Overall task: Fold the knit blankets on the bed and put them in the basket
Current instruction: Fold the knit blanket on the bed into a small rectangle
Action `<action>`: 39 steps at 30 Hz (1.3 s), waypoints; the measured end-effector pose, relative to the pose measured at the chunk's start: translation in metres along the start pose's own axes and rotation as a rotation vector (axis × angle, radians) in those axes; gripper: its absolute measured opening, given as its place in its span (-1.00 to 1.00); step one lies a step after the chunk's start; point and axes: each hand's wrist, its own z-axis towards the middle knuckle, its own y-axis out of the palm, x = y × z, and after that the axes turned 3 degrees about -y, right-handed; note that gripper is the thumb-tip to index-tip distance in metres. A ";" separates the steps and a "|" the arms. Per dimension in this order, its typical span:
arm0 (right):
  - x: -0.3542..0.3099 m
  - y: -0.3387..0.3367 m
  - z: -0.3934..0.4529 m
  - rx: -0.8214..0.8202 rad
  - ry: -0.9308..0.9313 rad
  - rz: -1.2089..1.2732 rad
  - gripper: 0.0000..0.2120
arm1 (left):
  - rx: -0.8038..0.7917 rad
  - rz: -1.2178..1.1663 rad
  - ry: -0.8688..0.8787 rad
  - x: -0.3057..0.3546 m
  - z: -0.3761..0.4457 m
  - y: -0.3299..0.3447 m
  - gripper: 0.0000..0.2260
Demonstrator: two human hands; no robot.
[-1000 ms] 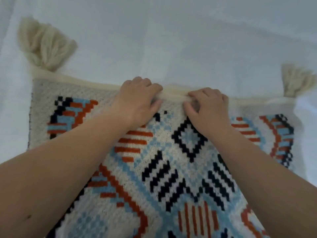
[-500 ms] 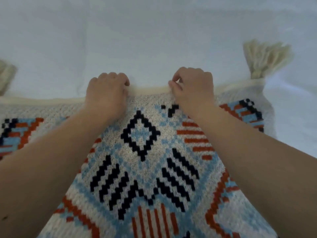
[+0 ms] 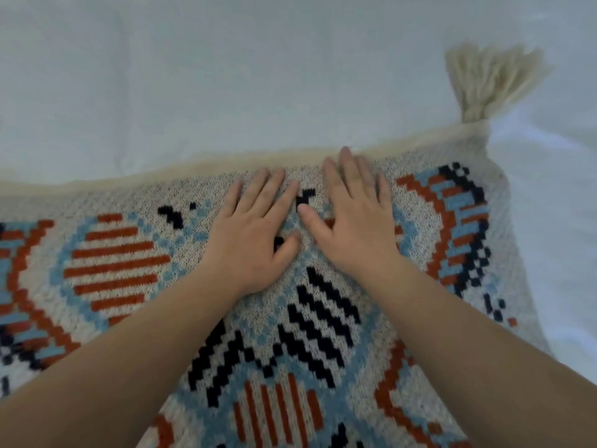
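A cream knit blanket with orange, light-blue and black geometric patterns lies spread on the bed, its cream far edge running across the middle of the view. A cream tassel sticks out from its far right corner. My left hand lies flat, palm down, on the blanket just short of that edge, fingers spread. Beside it, my right hand rests flat too, its fingertips nearly at the edge. The thumbs almost touch. Neither hand grips anything. No basket is in view.
A white bed sheet covers the whole far half of the view and continues down the right side past the blanket's edge. The blanket runs out of frame at the left and bottom.
Both hands have let go of the blanket's far edge and now lie flat and open on it. The view has shifted, so the right tassel sits higher and further right.
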 end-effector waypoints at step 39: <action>-0.231 0.076 -0.115 -0.129 -0.614 -0.044 -0.41 | 0.078 -0.119 -0.221 -0.143 -0.255 0.067 -0.41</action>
